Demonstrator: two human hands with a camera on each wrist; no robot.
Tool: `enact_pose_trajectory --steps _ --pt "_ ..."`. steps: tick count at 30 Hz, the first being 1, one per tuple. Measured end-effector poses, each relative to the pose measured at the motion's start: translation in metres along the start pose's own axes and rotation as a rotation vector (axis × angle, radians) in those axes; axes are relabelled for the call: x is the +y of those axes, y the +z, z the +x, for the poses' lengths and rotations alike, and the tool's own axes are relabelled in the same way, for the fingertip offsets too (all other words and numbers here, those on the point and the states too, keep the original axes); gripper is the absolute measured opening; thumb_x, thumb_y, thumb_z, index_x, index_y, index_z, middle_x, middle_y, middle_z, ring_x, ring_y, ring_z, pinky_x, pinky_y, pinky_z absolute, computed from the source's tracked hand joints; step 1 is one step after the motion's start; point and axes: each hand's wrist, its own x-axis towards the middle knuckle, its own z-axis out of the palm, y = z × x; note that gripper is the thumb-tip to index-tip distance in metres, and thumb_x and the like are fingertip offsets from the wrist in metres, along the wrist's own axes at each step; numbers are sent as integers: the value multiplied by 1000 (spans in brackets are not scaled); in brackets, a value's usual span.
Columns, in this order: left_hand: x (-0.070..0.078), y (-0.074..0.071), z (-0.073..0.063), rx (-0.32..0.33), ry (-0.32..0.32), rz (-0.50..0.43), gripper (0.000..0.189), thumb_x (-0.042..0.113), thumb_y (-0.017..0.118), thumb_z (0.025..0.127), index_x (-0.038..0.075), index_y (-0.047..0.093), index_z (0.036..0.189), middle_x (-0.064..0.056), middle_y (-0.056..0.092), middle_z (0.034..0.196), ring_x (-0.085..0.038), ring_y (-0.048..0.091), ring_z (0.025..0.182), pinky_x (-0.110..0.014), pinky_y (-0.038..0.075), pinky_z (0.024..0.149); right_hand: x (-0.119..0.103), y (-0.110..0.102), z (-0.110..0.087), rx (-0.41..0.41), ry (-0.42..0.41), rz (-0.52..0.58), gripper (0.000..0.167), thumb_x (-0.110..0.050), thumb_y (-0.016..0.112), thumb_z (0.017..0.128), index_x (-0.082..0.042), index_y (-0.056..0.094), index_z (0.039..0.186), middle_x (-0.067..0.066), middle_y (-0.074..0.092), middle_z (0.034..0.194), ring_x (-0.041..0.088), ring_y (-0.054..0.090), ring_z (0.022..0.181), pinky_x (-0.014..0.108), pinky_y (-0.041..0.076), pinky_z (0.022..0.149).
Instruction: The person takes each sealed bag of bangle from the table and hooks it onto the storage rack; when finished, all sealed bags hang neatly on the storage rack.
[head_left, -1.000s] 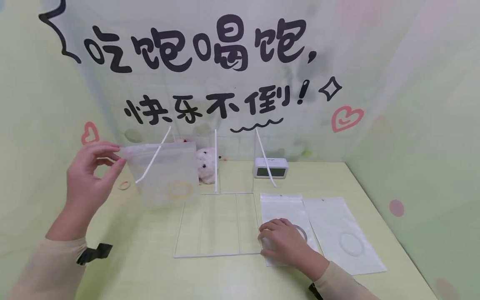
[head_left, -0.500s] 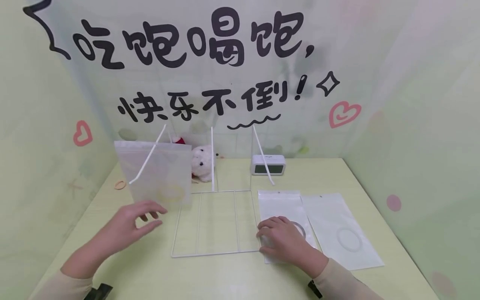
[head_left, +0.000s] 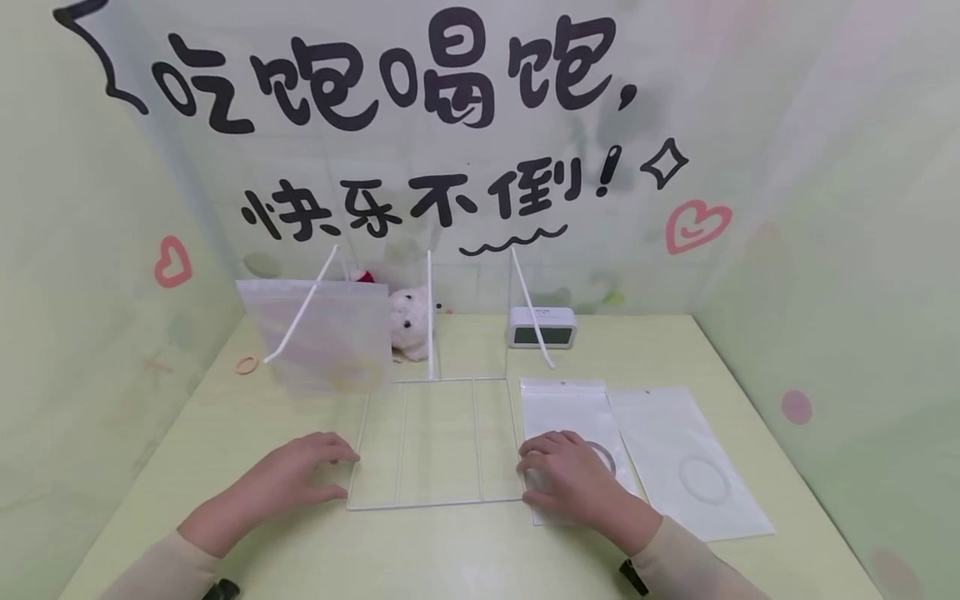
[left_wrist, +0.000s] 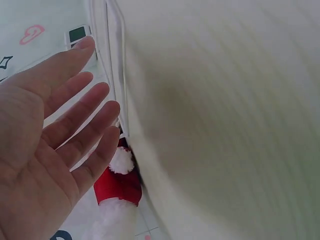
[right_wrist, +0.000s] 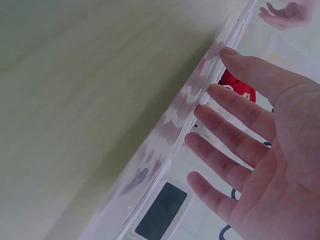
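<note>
Left hand (head_left: 300,471) and right hand (head_left: 566,479) flank the rack (head_left: 431,333), fingers loosely extended. It seems light, stiff; best held by both sides.

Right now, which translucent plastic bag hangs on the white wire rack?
The leftmost bag, on the left white prong; both others lie flat on the pale table.

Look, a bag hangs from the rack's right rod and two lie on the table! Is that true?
Not quite: the head view shows the hanging bag on the left rod of the rack. Two more bags do lie on the table.
</note>
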Motion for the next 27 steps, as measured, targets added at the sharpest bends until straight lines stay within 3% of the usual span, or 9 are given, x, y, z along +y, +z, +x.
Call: enact_pose_trajectory --steps 8,18,23,27 --pt "2 13 -1 28 36 125 45 36 90 75 16 77 113 5 68 119 -19 68 107 -40 62 91 1 -5 0 -14 11 31 31 -38 87 78 -20 78 102 -3 74 119 21 66 113 47 54 100" --pt "5 15 -6 22 31 146 39 33 89 75 15 78 109 3 67 121 -20 68 106 -41 63 89 3 -4 2 -10 -2 28 29 -37 85 80 -21 78 103 -3 73 118 20 67 112 45 56 97" --pt "8 14 -8 41 36 164 38 32 89 75 15 79 107 5 69 121 -21 67 109 -42 62 91 17 -6 6 34 29 93 25 -30 85 82 -17 79 102 0 74 116 21 67 107 41 60 91" --pt "8 15 -7 54 29 166 37 31 90 75 16 79 107 6 70 121 -21 66 111 -43 62 92 37 -11 8 33 92 160 23 -26 81 87 -15 79 107 0 73 120 23 66 115 43 58 98"
